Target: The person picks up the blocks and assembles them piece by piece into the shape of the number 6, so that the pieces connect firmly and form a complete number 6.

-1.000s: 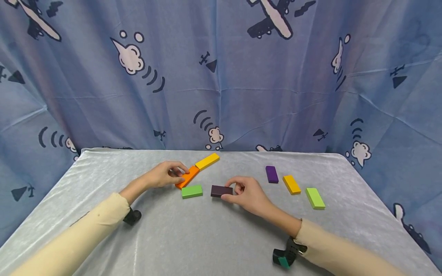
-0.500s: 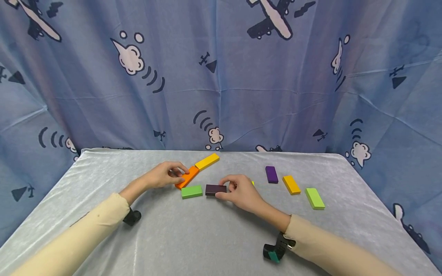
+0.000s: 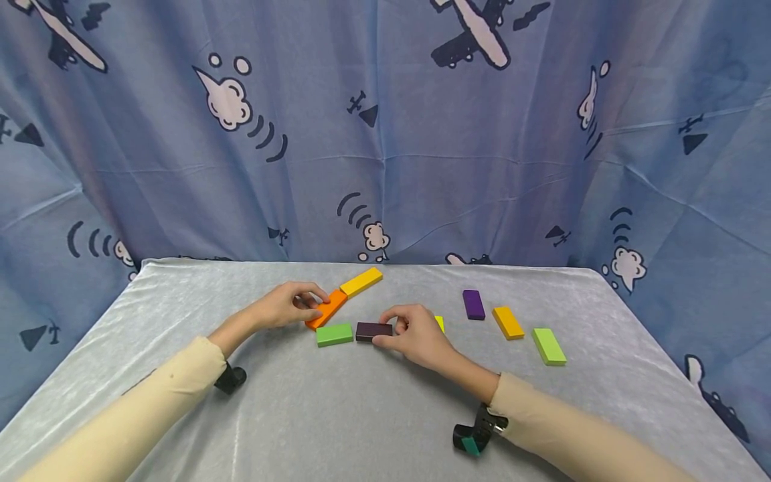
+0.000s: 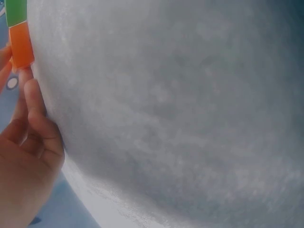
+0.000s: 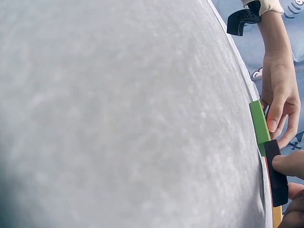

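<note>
My left hand (image 3: pixel 288 304) pinches an orange block (image 3: pixel 330 309) lying on the cloth, its thumb on the near side and fingers beyond. A yellow-orange block (image 3: pixel 361 282) adjoins its far end. Near its other end lies a green block (image 3: pixel 334 335). My right hand (image 3: pixel 424 337) grips the right end of a dark brown block (image 3: pixel 373 332) between thumb and forefinger. A small gap separates this block from the green one in the head view. In the right wrist view, the dark block (image 5: pixel 275 173) appears near the end of the green block (image 5: pixel 259 124).
Partly hidden behind my right hand is a bright yellow block (image 3: pixel 440 323). Farther right lie a purple block (image 3: pixel 474 304), an amber block (image 3: pixel 508 323) and a lime block (image 3: pixel 549 346). A blue patterned curtain (image 3: pixel 421 167) hangs behind the cloth-covered table (image 3: pixel 337 428).
My right hand has slid left with the dark brown block, closer to the green block. The bright yellow block has come into sight behind that hand. My left hand has stayed put.
</note>
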Demonstrator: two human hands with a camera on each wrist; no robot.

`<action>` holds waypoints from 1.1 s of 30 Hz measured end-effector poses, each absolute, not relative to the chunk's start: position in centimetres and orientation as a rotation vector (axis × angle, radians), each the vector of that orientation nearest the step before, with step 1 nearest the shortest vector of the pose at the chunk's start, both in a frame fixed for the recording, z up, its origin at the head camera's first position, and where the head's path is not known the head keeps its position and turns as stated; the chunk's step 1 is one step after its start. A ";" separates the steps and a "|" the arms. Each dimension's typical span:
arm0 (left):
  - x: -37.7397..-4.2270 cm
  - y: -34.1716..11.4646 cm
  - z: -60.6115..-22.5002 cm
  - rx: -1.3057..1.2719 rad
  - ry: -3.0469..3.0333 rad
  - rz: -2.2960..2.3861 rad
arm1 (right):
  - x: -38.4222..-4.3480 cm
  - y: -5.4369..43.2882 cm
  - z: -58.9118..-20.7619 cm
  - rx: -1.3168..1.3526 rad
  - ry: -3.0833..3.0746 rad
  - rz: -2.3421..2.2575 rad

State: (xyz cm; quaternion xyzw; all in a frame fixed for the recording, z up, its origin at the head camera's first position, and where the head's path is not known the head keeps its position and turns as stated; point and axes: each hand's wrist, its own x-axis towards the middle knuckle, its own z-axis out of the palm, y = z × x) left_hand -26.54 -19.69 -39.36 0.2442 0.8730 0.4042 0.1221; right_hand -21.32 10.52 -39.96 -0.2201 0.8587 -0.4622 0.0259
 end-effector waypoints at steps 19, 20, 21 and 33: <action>-26.5 -19.7 -39.2 0.728 2.556 1.166 | -21.5 10.0 -40.3 -0.625 2.711 -1.387; -26.5 -19.6 -39.2 0.729 2.555 1.166 | -21.5 10.0 -40.3 -0.614 2.715 -1.381; -26.5 -19.6 -39.2 0.730 2.555 1.166 | -21.5 10.0 -40.3 -0.605 2.718 -1.376; -26.4 -19.5 -39.1 0.714 2.560 1.157 | -21.5 9.9 -40.2 -0.592 2.724 -1.345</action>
